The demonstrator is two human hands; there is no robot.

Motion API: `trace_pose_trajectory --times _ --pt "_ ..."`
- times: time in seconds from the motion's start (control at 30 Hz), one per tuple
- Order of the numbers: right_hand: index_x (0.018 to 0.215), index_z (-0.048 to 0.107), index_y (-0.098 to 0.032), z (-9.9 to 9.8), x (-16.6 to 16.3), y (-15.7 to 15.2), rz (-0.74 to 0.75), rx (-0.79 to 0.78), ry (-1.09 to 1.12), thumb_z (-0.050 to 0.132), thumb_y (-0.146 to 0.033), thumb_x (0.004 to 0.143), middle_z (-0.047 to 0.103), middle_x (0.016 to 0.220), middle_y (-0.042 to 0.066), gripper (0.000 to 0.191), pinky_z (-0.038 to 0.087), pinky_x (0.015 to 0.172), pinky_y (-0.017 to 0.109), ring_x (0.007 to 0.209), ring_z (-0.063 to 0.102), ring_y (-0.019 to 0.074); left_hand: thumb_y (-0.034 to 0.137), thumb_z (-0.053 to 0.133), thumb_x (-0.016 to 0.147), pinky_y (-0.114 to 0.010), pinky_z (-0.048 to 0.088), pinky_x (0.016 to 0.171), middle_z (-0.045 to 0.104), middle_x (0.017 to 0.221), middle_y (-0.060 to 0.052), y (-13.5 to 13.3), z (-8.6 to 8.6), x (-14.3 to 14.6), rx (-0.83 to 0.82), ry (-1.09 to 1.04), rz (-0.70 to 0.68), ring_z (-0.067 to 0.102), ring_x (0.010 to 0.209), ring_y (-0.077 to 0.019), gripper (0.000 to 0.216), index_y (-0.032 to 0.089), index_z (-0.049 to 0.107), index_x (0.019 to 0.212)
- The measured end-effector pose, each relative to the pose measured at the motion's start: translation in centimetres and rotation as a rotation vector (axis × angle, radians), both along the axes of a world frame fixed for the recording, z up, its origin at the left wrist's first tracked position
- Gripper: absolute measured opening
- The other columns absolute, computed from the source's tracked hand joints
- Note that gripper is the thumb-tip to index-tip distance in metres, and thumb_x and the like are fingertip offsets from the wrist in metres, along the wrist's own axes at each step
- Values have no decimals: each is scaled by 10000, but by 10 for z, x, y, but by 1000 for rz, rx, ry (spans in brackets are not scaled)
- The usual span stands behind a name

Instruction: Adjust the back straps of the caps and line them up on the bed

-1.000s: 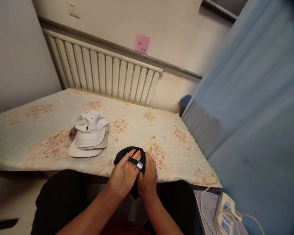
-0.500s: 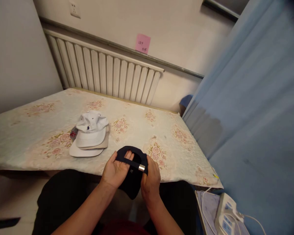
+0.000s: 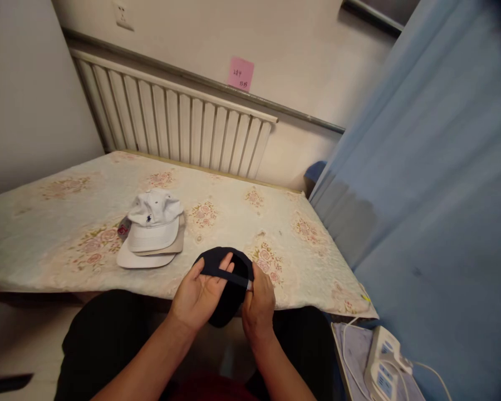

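Observation:
A dark navy cap [image 3: 227, 278] is held at the near edge of the table, its back strap turned towards me. My left hand [image 3: 198, 295] cups the cap from the left, fingers under and over the strap. My right hand [image 3: 259, 303] pinches the strap's right end, where a small metal buckle shows. A stack of pale caps [image 3: 152, 228], a white one on top, lies on the table to the left of my hands.
The table carries a flowered cloth [image 3: 67, 223] and stands against a white radiator [image 3: 175, 125]. A pink note [image 3: 241, 73] is stuck on the wall. A blue curtain [image 3: 434, 184] hangs at the right. A white power strip [image 3: 384, 367] lies low at the right.
My hands have drawn slightly apart along the strap. The cap has turned a little and risen; the right hand now covers most of the buckle.

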State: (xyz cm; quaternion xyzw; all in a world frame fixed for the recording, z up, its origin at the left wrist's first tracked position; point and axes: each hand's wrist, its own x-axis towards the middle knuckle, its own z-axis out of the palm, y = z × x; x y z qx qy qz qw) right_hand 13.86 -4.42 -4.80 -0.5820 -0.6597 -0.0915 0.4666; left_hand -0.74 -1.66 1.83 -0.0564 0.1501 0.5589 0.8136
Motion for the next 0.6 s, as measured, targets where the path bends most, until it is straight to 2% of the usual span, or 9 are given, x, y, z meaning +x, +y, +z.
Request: trace_pose_trajectory --times 0.17,0.4,0.6 --pt "1318 400 -138 -3 5 1 -25 -9 4 317 -79 844 582 1191 150 484 439 904 464 1106 521 242 239 339 933 -459 496 922 622 1166 -181 5 -3 -6 -4 23 41 567 1112 -280 422 114 404 1331" --pt "1317 408 -132 -12 11 2 -52 -15 25 305 -71 841 577 1209 154 492 448 916 458 1114 534 236 258 314 935 -440 491 927 640 1124 -199 15 -13 -15 72 33 46 588 1084 -273 455 45 400 1328" --pt "1348 362 -135 -10 9 3 -55 -44 23 337 -84 834 541 1259 158 516 431 950 481 1177 493 240 212 314 934 -399 465 965 647 1123 -177 14 -7 -13 91 50 41 590 1088 -239 433 67 412 1330"
